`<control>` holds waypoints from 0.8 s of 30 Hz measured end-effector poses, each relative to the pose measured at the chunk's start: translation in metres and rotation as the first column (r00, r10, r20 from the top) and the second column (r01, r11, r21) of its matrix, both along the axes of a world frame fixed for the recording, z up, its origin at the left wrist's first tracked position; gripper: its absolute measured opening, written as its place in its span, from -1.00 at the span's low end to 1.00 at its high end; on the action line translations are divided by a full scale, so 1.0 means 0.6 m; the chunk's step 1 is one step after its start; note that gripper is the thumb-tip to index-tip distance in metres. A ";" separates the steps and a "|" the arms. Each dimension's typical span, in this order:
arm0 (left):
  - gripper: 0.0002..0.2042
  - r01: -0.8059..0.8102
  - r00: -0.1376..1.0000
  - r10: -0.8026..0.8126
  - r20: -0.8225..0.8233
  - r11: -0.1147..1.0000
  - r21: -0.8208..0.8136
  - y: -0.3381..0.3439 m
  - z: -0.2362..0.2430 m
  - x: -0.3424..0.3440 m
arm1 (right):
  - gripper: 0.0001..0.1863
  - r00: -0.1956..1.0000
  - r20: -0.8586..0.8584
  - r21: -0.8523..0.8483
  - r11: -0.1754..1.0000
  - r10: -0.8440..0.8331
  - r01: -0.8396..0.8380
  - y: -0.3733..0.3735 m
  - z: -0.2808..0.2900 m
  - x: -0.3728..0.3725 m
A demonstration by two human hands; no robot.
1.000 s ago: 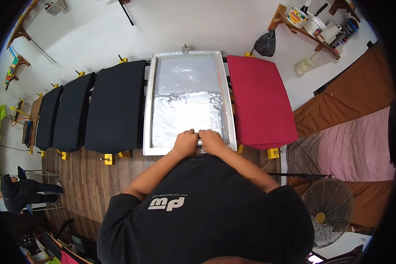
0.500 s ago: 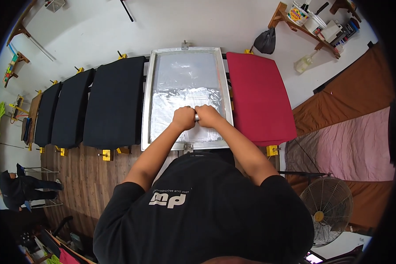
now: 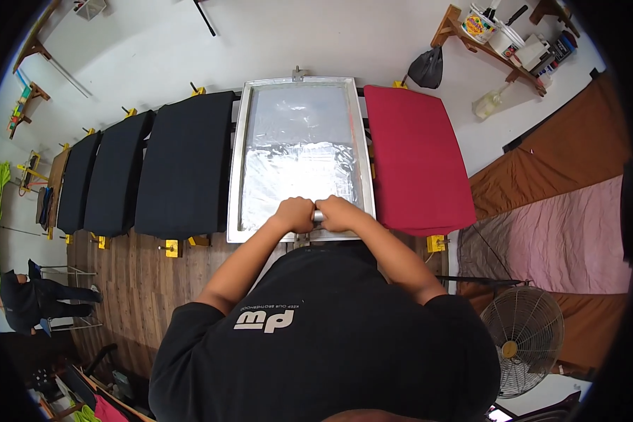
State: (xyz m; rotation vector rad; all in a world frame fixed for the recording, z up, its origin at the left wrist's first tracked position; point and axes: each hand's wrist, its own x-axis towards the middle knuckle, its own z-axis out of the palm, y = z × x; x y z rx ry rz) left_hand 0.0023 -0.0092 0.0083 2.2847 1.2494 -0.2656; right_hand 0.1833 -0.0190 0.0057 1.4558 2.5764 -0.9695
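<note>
My left hand and my right hand are closed around a short silver metal bar, mostly hidden by my fingers, over the near end of a screen frame. The frame has a metal rim and a grey mesh with a shiny, wrinkled lower half. A metal clamp holds its far edge. To its left stand several boards covered in black cloth; to its right lies one covered in red cloth.
A wall shelf holds tubs and tools, with a dark bag hanging near it. A standing fan and brown and pink drapes are on the right. Another person is at a metal rack on the lower left, above the wooden floor.
My hands and the bar moved away from my body along the screen by half a second ago, then came back toward the near edge, about where they began.
</note>
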 end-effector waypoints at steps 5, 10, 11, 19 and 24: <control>-0.83 -0.134 0.982 0.097 0.160 0.963 0.234 0.059 -0.004 0.003 | -0.68 0.995 -0.021 0.198 0.975 -0.100 0.102 0.066 0.006 0.001; -0.92 -0.135 0.968 0.024 0.251 0.889 0.436 0.019 -0.068 0.004 | -0.73 0.976 -0.091 0.339 0.915 -0.199 0.218 0.016 -0.046 -0.025; -0.94 -0.128 0.968 0.020 0.251 0.897 0.423 0.002 -0.072 -0.001 | -0.73 0.976 -0.106 0.337 0.916 -0.191 0.216 -0.006 -0.050 -0.025; -0.85 -0.043 0.994 0.029 0.109 0.990 0.131 -0.020 -0.018 -0.016 | -0.64 1.000 -0.019 0.094 0.995 0.013 -0.011 -0.011 -0.015 -0.006; -0.85 -0.188 0.978 0.170 0.117 0.968 0.168 0.057 -0.013 -0.002 | -0.69 0.994 -0.053 0.151 0.983 -0.097 0.104 0.066 -0.013 -0.003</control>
